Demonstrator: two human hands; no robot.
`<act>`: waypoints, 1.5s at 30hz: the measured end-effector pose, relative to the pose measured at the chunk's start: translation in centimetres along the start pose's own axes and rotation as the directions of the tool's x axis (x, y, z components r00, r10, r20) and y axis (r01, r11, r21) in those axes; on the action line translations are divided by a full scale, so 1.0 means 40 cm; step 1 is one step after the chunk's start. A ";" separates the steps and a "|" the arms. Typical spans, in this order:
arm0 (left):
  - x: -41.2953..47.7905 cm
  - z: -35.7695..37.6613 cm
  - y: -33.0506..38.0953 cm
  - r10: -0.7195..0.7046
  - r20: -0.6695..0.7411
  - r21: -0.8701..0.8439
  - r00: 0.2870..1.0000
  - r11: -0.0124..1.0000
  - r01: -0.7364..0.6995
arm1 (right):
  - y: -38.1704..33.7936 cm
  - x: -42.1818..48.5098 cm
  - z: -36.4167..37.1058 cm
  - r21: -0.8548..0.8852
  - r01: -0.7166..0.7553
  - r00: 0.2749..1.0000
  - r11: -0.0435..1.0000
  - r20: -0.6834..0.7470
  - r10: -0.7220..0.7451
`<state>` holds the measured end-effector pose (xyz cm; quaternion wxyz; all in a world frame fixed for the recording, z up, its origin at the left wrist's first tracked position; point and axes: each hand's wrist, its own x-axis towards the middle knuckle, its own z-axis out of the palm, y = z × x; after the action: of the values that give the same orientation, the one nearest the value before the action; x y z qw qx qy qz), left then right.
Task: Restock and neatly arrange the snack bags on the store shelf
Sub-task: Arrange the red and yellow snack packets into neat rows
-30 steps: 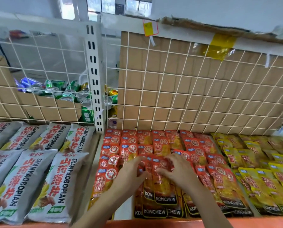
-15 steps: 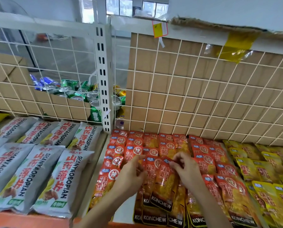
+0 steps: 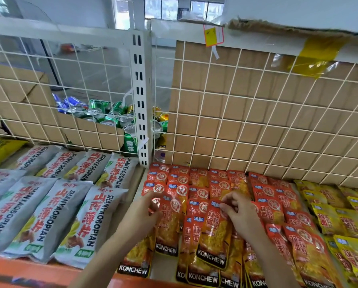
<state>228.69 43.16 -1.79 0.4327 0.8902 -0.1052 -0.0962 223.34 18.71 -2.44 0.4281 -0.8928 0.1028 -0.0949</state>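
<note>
Lower centre: left hand (image 3: pixel 141 217) grips top of red KONCHEW bag (image 3: pixel 168 225); right hand (image 3: pixel 241 215) pinches top edge of second red bag (image 3: pixel 214 235). Both lie over red bag rows (image 3: pixel 196 183). Grey bags (image 3: pixel 49 204) left. Cans (image 3: pixel 111 115) behind wire grid (image 3: pixel 257 121), upper left.

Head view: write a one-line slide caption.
Left hand and right hand pinch the tops of red Konchew bags on the shelf.

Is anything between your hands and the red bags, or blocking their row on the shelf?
Nothing visible. The left hand grips one red KONCHEW bag, and the right hand pinches the top of a second bag. Only other red bags lie beneath them.
</note>
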 end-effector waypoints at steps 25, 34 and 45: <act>-0.015 0.041 0.021 0.215 -0.203 0.417 0.955 0.902 -0.115 | 0.009 0.003 0.010 0.008 -0.013 1.000 1.000 -0.001 0.013; 0.032 0.067 -0.026 0.309 0.296 0.618 0.904 0.660 -0.428 | 0.003 0.000 0.010 0.017 -0.032 0.999 0.999 0.004 0.032; 0.026 0.066 -0.038 0.314 0.290 0.561 0.904 0.710 -0.426 | -0.038 0.004 0.017 0.032 0.025 1.000 0.999 -0.007 -0.025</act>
<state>229.14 41.82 -4.68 0.1206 0.9299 -0.3444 -0.0449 223.84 20.11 -1.65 0.4407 -0.8868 0.0914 -0.1049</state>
